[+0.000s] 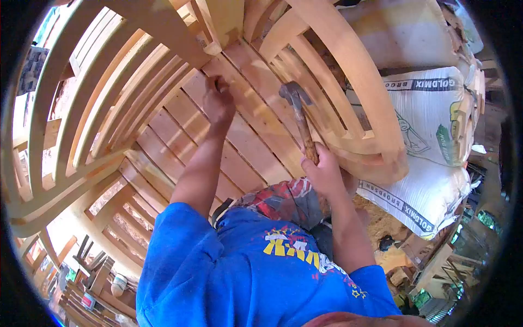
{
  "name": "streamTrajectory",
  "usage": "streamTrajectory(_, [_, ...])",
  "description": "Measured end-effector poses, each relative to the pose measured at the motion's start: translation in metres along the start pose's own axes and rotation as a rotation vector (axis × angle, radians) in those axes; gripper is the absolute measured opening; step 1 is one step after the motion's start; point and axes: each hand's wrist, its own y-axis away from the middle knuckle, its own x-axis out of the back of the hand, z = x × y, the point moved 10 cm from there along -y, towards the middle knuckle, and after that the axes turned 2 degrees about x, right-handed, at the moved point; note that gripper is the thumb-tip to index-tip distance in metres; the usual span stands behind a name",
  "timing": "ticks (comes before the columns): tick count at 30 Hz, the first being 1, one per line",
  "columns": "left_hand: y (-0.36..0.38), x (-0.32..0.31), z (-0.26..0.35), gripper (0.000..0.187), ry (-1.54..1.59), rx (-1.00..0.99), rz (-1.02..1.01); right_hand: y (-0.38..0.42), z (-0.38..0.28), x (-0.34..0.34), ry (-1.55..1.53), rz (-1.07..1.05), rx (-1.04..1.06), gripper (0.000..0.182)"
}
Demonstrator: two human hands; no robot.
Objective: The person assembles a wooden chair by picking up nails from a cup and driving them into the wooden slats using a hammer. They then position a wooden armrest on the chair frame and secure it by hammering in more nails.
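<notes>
My right hand (322,168) is wrapped round the wooden handle of a claw hammer (303,122), whose metal head points up and away from me, over the seat slats and near the curved armrest. To the left, my left hand (219,101) is closed, its fingertips pinched together above the slats; what they hold, if anything, is too small to make out. Beneath both hands lies the slatted seat (239,139) of a large wooden bench, on which I appear to sit.
The bench's slatted back (117,95) curves along the left. A curved armrest (359,60) rises at the right. Beyond it, printed white sacks (430,117) are stacked. More slatted furniture (90,305) stands at lower left, and wood scraps (400,276) lie at lower right.
</notes>
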Motion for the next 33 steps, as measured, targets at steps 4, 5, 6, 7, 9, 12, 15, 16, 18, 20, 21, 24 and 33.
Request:
streamTrajectory(4, [-0.052, -0.007, 0.037, 0.025, -0.063, -0.246, 0.104, 0.000, -0.009, -0.003, -0.154, -0.020, -0.084, 0.028])
streamTrajectory(5, [-0.068, -0.016, 0.033, 0.026, -0.133, -0.222, 0.090, -0.002, -0.019, 0.000, -0.260, -0.018, -0.122, 0.027])
streamTrajectory(6, [-0.078, -0.023, 0.026, 0.027, -0.203, -0.200, 0.077, -0.003, -0.032, 0.000, -0.380, -0.037, -0.125, 0.028])
streamTrajectory(7, [-0.082, -0.029, 0.019, 0.028, -0.200, -0.154, 0.057, -0.004, -0.045, 0.001, -0.500, -0.055, -0.127, 0.028])
streamTrajectory(9, [-0.089, -0.038, 0.010, 0.031, -0.192, -0.066, 0.027, -0.010, -0.044, -0.002, -0.617, -0.075, -0.133, 0.029])
streamTrajectory(12, [-0.085, -0.042, 0.012, 0.031, -0.168, -0.069, 0.009, -0.021, -0.015, -0.012, -0.470, -0.043, -0.160, 0.032])
streamTrajectory(15, [-0.081, -0.040, 0.020, 0.032, -0.152, -0.128, 0.003, -0.030, 0.005, -0.017, -0.182, 0.022, -0.175, 0.032])
streamTrajectory(16, [-0.081, -0.040, 0.021, 0.032, -0.164, -0.129, 0.008, -0.033, 0.010, -0.022, -0.179, 0.028, -0.166, 0.032])
streamTrajectory(18, [-0.081, -0.040, 0.021, 0.031, -0.187, -0.124, 0.028, -0.044, 0.005, -0.023, -0.155, 0.054, -0.094, 0.030])
streamTrajectory(20, [-0.079, -0.041, 0.014, 0.031, -0.158, -0.049, 0.027, -0.053, -0.011, -0.015, -0.113, 0.102, 0.020, 0.029])
streamTrajectory(21, [-0.081, -0.043, 0.012, 0.031, -0.140, -0.017, 0.029, -0.058, -0.013, -0.013, -0.128, 0.109, 0.037, 0.029])
streamTrajectory(24, [-0.084, -0.041, 0.017, 0.030, -0.175, -0.254, 0.147, -0.075, -0.026, -0.011, -0.146, 0.126, 0.115, 0.028])
streamTrajectory(33, [-0.081, -0.044, 0.017, 0.028, -0.084, -0.137, 0.059, -0.122, -0.076, -0.030, -0.034, 0.178, 0.284, 0.029])
